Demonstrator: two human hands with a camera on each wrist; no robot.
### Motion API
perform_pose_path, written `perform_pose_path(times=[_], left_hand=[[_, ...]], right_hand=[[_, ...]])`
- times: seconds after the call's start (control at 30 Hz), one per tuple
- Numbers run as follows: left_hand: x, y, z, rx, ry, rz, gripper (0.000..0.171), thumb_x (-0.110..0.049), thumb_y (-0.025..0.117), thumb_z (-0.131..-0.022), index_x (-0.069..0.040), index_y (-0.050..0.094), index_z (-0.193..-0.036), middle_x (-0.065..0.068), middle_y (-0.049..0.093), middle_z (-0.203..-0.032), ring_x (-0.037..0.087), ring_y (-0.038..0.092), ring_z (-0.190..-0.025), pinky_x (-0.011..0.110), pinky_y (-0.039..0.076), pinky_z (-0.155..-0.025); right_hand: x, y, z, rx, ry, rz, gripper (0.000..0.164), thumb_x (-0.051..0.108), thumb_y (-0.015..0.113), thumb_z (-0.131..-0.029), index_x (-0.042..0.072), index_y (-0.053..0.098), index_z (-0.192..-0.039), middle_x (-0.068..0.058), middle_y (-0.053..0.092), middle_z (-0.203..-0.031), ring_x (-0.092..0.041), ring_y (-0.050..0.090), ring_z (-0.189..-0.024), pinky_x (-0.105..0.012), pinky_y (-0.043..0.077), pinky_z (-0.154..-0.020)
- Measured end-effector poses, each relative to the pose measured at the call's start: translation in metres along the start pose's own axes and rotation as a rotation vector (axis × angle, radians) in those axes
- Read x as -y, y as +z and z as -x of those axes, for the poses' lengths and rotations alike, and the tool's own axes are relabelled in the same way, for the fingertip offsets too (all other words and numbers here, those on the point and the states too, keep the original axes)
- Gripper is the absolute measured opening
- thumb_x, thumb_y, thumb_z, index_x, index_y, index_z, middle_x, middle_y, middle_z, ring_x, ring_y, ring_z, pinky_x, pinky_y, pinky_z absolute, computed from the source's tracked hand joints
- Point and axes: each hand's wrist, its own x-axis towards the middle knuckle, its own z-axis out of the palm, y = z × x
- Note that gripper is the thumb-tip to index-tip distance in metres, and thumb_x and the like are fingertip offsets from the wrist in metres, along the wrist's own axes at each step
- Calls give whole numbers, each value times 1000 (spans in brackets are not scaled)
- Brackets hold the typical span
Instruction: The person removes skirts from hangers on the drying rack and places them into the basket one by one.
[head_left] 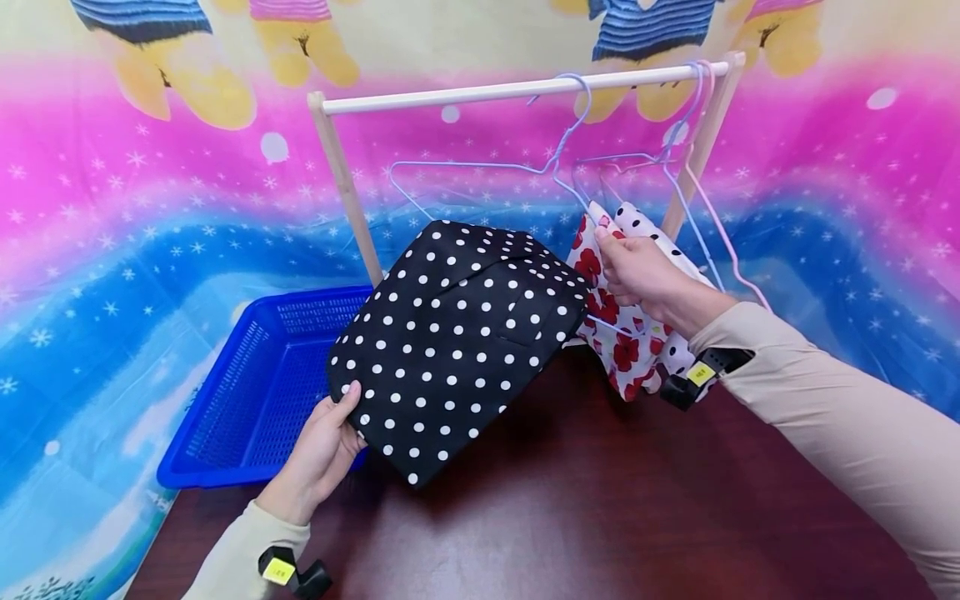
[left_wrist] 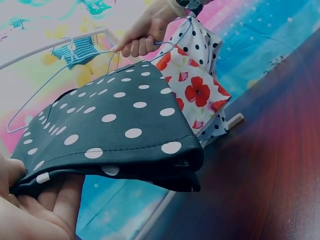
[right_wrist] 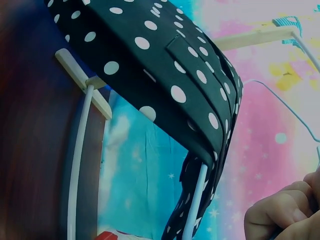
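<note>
A black cloth with white polka dots (head_left: 457, 333) hangs folded over the lower bar of a light blue hanger (head_left: 472, 164), whose hook is over the rack's rail. My left hand (head_left: 322, 450) pinches the cloth's lower left edge, thumb on top and fingers underneath, and holds it out toward me. With curled fingers my right hand (head_left: 637, 267) grips the right side of the same hanger, as the left wrist view also shows. In the right wrist view the hanger's bar (right_wrist: 197, 200) comes out of the cloth's fold.
The wooden rack (head_left: 345, 179) stands at the back of the dark red table (head_left: 600, 500). Behind my right hand hang a red-flowered white cloth (head_left: 622, 354) and a black-dotted white cloth (head_left: 633, 218) on hangers. A blue plastic basket (head_left: 217, 417) sits at the left.
</note>
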Motion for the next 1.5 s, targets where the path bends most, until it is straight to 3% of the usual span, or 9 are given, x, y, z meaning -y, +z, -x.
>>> perform_pose_path(times=[0.33, 0.6, 0.73, 1.5], left_hand=[[-9, -7, 2, 14, 24, 0, 27, -37, 40, -109, -19, 61, -113, -10, 77, -100, 1, 73, -89, 22, 58, -74], [-19, -13, 7, -50, 65, -1, 27, -39, 42, -108, -20, 59, -115, -12, 76, -102, 0, 72, -93, 19, 57, -78], [-22, -15, 10, -48, 76, 1, 28, -39, 41, -108, -20, 59, -117, -12, 76, -103, 0, 71, -94, 19, 56, -78], [-19, -22, 11, -82, 40, -37, 29, -43, 42, -106, -21, 56, -120, -14, 75, -105, -1, 71, -97, 19, 56, -81]], right_hand=[[0, -3, 0, -13, 8, 23, 56, 53, 35, -107, 18, 32, -63, 9, 27, -50, -7, 25, -44, -22, 22, -44], [0, -3, 0, -13, 12, 18, 56, 53, 36, -106, 18, 32, -62, 9, 27, -50, -7, 26, -44, -22, 22, -44], [0, -3, 0, -8, 4, 10, 56, 52, 36, -106, 18, 32, -62, 9, 27, -49, -6, 25, -43, -21, 21, -44], [-2, -5, -2, -4, -4, -21, 57, 48, 36, -108, 18, 32, -60, 10, 27, -48, -4, 25, -41, -21, 20, -42]])
